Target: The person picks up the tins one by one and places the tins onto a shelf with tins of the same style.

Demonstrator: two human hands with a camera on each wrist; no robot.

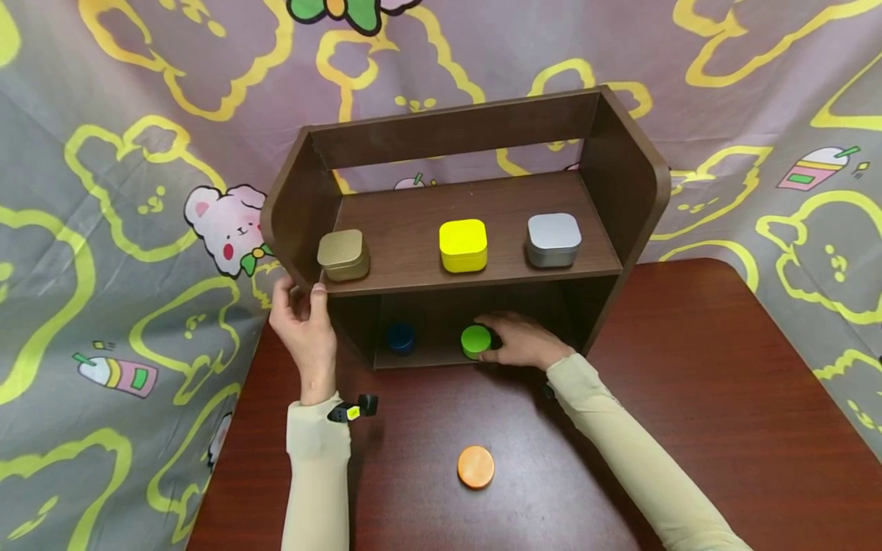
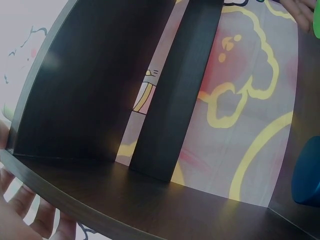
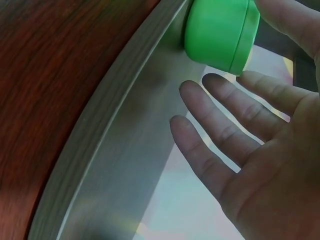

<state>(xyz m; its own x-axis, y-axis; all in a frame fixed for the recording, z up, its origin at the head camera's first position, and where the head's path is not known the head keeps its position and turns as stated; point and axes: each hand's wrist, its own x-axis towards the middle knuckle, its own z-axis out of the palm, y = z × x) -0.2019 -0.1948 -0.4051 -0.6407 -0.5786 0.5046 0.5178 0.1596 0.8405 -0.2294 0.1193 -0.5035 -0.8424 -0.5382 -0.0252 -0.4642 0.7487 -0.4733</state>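
A small round green tin (image 1: 475, 342) stands on the lower level of a dark brown two-tier shelf (image 1: 441, 287). My right hand (image 1: 520, 340) pinches the tin between thumb and index finger. In the right wrist view the other three fingers of that hand (image 3: 260, 130) are spread apart, off the green tin (image 3: 220, 35). At the shelf's left side my left hand (image 1: 306, 329) grips the side panel, thumb at the front edge. The left wrist view shows its fingers (image 2: 45, 217) on the panel's outer side. Left of the green tin stands a round blue tin (image 1: 400, 338).
On the upper level stand three squarish tins: gold (image 1: 344, 255), yellow (image 1: 463, 246) and silver (image 1: 553, 240). A round orange tin or lid (image 1: 476, 467) lies on the reddish-brown table (image 1: 689, 428) in front. Patterned cloth (image 1: 138, 252) hangs behind and beside the table.
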